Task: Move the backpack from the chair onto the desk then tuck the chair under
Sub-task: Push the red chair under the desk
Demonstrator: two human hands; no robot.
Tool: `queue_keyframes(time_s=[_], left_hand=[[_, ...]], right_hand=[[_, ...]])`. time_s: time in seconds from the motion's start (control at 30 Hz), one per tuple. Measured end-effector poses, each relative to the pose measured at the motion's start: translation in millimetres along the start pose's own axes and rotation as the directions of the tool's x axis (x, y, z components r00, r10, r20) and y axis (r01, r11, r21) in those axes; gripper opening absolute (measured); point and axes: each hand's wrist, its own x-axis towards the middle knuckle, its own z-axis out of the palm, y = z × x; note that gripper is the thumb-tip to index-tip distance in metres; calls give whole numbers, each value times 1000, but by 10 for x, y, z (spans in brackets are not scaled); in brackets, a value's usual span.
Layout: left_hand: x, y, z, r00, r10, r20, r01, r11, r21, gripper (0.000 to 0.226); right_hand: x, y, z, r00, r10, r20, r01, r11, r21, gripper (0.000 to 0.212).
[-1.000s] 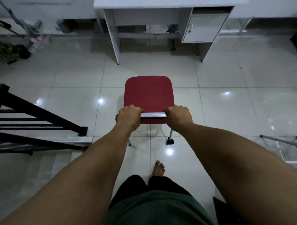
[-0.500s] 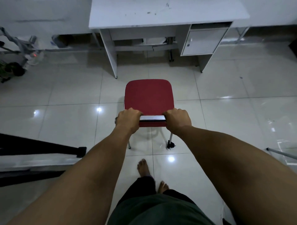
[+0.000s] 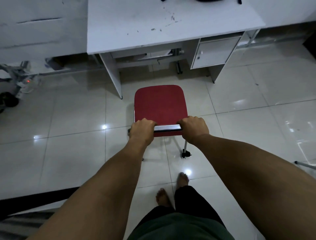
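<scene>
A red-seated chair with metal legs stands on the tiled floor just in front of the white desk. Its seat front sits close to the desk's knee opening. My left hand grips the left end of the chair's silver back rail. My right hand grips the right end of the same rail. A dark object at the top edge of the desk, likely the backpack, is almost wholly cut off by the frame.
The desk has a white side panel on the left and a cabinet with a door on the right. Cables and a power strip with a red light lie at far left. A black frame sits at lower left.
I have walked forward, pushing the chair toward the desk. The desk now looms much closer and its top fills the upper view. Both hands keep the same grip.
</scene>
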Motion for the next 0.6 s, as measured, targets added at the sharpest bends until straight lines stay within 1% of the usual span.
queue_keyframes(time_s=[0.23,0.37,0.6], left_hand=[[634,-64,-137,1000,-16,1,16,1000,11,39],[1051,-79,-238,999,-37,12,37,999,5,37],[1831,-118,-496,996,-81,31,81,997,16,38]], right_hand=[[635,184,-204,1000,-26,5,26,1000,2,23],[1051,325,-370,999,-50,17,50,999,4,25],[1869,576,-631,993,-114,24,114,993,-19,22]])
